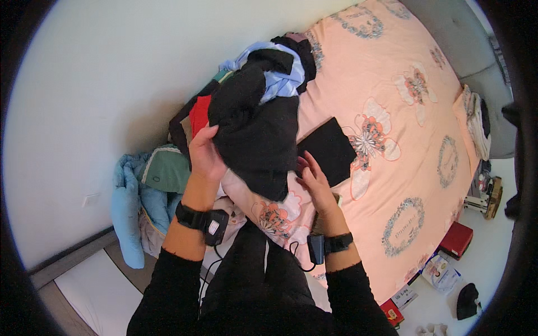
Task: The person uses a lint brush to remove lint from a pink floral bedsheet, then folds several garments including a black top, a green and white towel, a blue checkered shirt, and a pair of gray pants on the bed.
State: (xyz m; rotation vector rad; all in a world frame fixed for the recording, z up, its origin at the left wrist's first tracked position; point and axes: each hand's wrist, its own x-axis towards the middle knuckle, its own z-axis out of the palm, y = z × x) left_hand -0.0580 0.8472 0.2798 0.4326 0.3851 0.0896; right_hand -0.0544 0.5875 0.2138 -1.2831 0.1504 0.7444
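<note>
A dark, loosely bunched garment (260, 138) hangs in front of me above the bed, its lower corner pointing toward me. My left hand (208, 157) grips its left edge, thumb on top. At the garment's right edge is my right hand (316, 180), its fingers partly curled; whether they pinch the fabric I cannot tell. Just beyond that hand, a folded black cloth (330, 151) lies flat on the bedspread. A heap of clothes rises behind the dark garment, including a light blue garment (286, 82) and a red piece (199, 113).
A peach bedspread (378, 201) with butterfly prints covers the bed. The white wall (92, 105) borders the left side. Blue bedding (128, 210) and a green cloth (166, 168) are piled at left. On the floor at right lie a dark red box (456, 240) and a black cap-like item (467, 301).
</note>
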